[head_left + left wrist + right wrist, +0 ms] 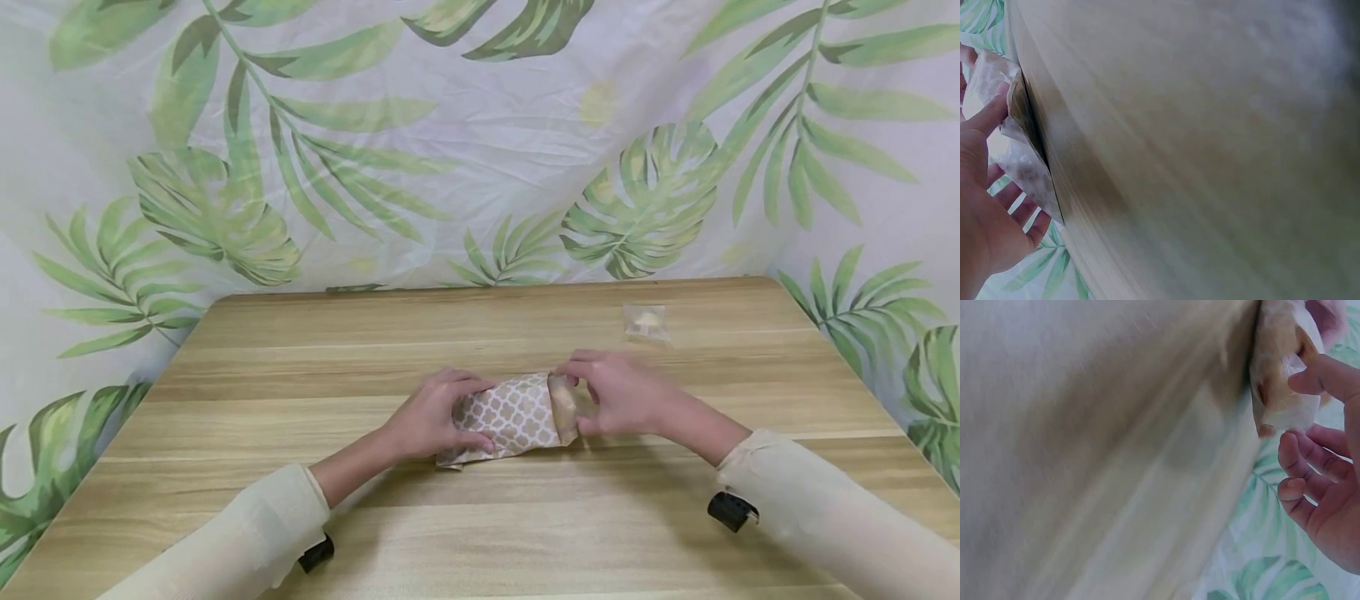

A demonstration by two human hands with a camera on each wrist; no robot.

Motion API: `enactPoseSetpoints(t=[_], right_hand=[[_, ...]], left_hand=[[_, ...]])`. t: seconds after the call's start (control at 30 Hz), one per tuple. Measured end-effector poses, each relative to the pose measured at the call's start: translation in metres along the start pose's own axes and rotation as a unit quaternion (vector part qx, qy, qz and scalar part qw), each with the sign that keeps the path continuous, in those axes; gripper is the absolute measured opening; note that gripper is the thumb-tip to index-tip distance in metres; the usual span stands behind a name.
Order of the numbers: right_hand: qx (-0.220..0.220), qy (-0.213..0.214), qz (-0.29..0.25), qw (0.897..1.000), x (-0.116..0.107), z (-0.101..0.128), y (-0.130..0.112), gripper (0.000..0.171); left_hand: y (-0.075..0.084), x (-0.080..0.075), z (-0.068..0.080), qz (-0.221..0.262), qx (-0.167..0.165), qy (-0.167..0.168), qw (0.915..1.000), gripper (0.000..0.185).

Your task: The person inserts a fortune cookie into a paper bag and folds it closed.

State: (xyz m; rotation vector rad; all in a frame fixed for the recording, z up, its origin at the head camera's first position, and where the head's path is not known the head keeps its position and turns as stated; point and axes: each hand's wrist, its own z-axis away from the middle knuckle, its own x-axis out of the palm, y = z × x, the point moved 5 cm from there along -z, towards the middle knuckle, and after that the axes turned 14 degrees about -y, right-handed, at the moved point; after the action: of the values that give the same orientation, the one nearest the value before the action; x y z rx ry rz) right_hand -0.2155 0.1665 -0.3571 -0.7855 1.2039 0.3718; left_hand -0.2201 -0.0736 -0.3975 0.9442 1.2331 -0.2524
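Observation:
A paper bag (513,412) with a tan-and-white lattice pattern lies on the table, its mouth facing right. My left hand (431,417) grips its left end, thumb on the near side and fingers on the far side. In the left wrist view the thumb presses on the bag (1019,153). A light-brown item in clear plastic wrap (564,404) shows at the mouth; the rest is hidden inside. My right hand (626,392) holds the wrapped end between thumb and fingers. The right wrist view shows the thumb against the wrapped item (1294,406); its exact kind is unclear.
A small clear packet (647,322) with something pale inside lies at the back right of the wooden table (337,350). A leaf-patterned cloth (495,150) hangs behind the table's back edge. A black device (731,510) sits under the right sleeve.

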Motion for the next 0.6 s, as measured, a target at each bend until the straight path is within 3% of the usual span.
enactPoseSetpoints(t=[0.27, 0.6], right_hand=[[-0.02, 0.032, -0.047, 0.998, 0.01, -0.003, 0.002, 0.055], [-0.017, 0.074, -0.132, 0.988, 0.019, -0.004, 0.008, 0.05]], left_hand=[[0.0, 0.0, 0.0, -0.003, 0.0, 0.0, 1.0, 0.081], [-0.001, 0.001, 0.001, -0.003, -0.003, -0.001, 1.0, 0.082]])
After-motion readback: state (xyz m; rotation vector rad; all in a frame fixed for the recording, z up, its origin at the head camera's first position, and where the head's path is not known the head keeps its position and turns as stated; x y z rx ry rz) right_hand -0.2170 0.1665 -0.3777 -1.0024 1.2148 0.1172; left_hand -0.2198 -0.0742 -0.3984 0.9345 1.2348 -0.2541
